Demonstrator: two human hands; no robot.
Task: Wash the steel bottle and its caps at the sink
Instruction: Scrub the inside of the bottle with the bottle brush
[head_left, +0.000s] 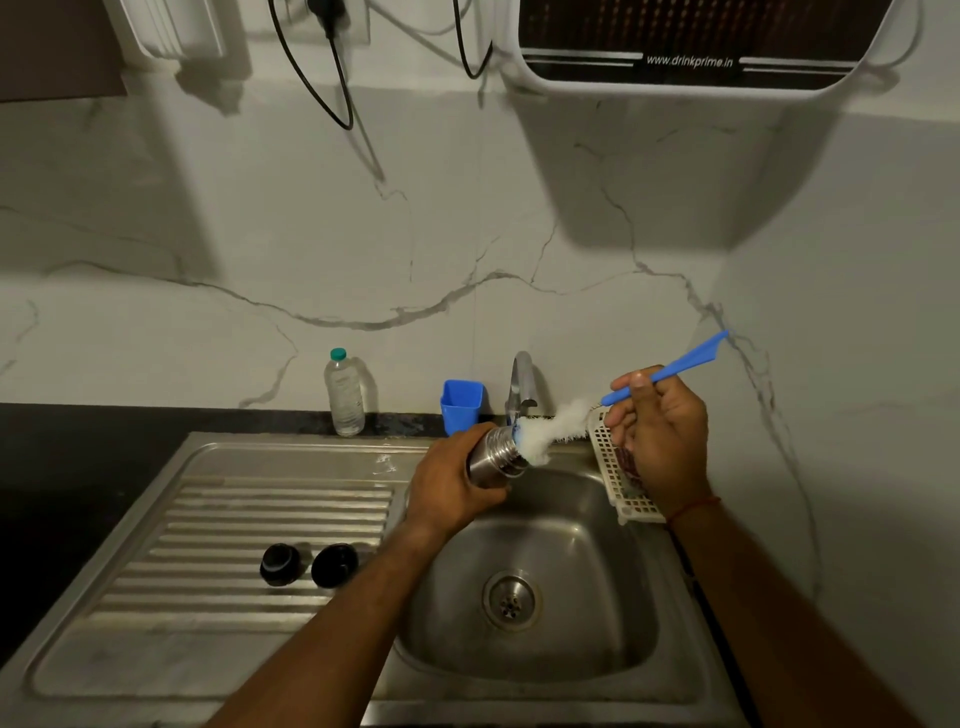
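Note:
My left hand (451, 488) grips the steel bottle (497, 454), tilted with its mouth pointing right over the sink basin (571, 551). My right hand (662, 441) holds a blue-handled bottle brush (670, 370); its white bristle head (550, 428) is at the bottle's mouth, partly inside. Two black caps (280, 564) (335, 564) sit side by side on the ribbed drainboard (208, 545), left of the basin.
The tap (521, 382) rises behind the bottle. A blue cup (461, 406) and a clear plastic water bottle (344, 392) stand at the sink's back edge. A white plastic basket (621, 483) lies on the basin's right rim. A water purifier (691, 41) hangs on the wall above.

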